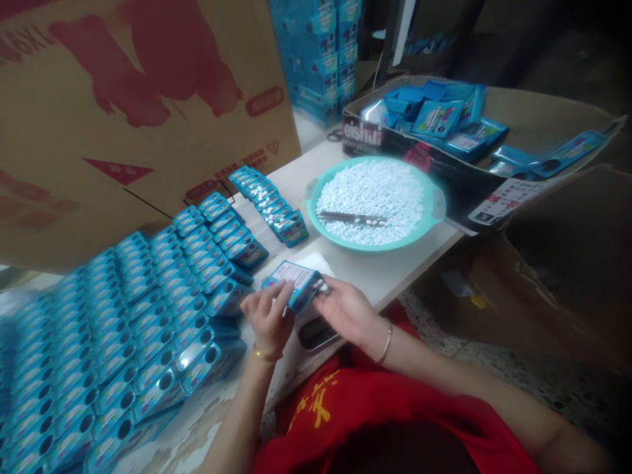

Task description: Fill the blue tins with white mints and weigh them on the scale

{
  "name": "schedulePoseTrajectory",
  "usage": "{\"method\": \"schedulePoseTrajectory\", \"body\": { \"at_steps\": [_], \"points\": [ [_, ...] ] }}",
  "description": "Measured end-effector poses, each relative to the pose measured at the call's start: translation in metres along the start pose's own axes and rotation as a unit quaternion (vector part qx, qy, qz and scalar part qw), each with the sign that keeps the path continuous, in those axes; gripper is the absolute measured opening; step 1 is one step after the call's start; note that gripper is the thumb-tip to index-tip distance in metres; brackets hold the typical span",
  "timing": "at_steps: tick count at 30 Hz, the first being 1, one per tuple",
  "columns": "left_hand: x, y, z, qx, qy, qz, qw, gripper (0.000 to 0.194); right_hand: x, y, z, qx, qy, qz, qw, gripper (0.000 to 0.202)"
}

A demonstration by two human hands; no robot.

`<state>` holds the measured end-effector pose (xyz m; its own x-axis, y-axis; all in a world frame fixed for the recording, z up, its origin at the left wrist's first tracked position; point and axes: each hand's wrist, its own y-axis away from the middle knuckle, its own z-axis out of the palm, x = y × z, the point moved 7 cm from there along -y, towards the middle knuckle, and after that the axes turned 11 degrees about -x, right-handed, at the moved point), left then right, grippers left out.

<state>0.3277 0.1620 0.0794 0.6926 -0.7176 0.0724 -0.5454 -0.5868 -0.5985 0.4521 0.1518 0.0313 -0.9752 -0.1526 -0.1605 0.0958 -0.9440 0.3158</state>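
Note:
Between my hands is a small blue box, tilted, its pale printed side facing up. Several white candies show at its right end, beside my fingers. My left hand is closed at the box's near left side, its index finger lying against the printed face. My right hand supports the right end from below, palm turned up, fingers partly hidden behind the box and candies. Under the box stands a white scale with a dark display. Beyond it, a turquoise basin holds many white candies and a dark stick-like tool.
Rows of blue boxes with dark round holes cover the table's left. A shorter row has white candies on top. A large cardboard carton stands behind. At right, an open carton holds flat blue packs; stacked boxes rise behind.

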Motion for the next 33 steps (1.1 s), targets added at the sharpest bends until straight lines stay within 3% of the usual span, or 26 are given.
{"method": "schedulePoseTrajectory", "body": {
  "at_steps": [5, 13, 15, 17, 19, 21, 23, 26, 28, 33],
  "points": [
    [-0.005, -0.004, 0.016, -0.031, 0.093, -0.066, 0.993, 0.038, -0.015, 0.005, -0.014, 0.032, 0.021, -0.022, 0.999, 0.016],
    [-0.033, 0.007, 0.061, -0.069, 0.246, -0.218, 0.942, 0.038, -0.04, 0.017, -0.035, 0.038, 0.069, -0.035, 0.996, 0.014],
    [-0.036, 0.007, 0.064, -0.086, 0.261, -0.228, 0.934, 0.038, -0.041, 0.022, -0.037, 0.037, 0.071, -0.022, 0.997, 0.014],
    [-0.033, 0.006, 0.054, -0.077, 0.249, -0.22, 0.94, 0.044, -0.04, 0.027, -0.038, 0.034, 0.072, -0.009, 0.997, 0.015],
    [-0.021, 0.003, 0.031, -0.03, 0.198, -0.194, 0.96, 0.056, -0.039, 0.033, -0.039, 0.035, 0.071, 0.001, 0.997, 0.017],
    [0.004, -0.001, 0.008, 0.001, 0.162, -0.143, 0.976, 0.054, -0.038, 0.041, -0.041, 0.041, 0.067, 0.008, 0.997, 0.018],
    [0.039, -0.004, 0.003, -0.051, 0.188, -0.073, 0.978, 0.04, -0.035, 0.049, -0.042, 0.046, 0.063, 0.018, 0.997, 0.021],
    [0.092, -0.005, 0.022, -0.206, 0.261, 0.0, 0.943, 0.025, -0.032, 0.062, -0.048, 0.062, 0.076, 0.037, 0.995, 0.027],
    [0.115, -0.004, 0.038, -0.264, 0.274, 0.006, 0.925, 0.023, -0.033, 0.071, -0.055, 0.085, 0.094, 0.035, 0.991, 0.028],
    [0.134, -0.006, 0.064, -0.331, 0.299, -0.036, 0.894, 0.023, -0.034, 0.087, -0.076, 0.13, 0.095, 0.053, 0.986, 0.027]
  ]
}}
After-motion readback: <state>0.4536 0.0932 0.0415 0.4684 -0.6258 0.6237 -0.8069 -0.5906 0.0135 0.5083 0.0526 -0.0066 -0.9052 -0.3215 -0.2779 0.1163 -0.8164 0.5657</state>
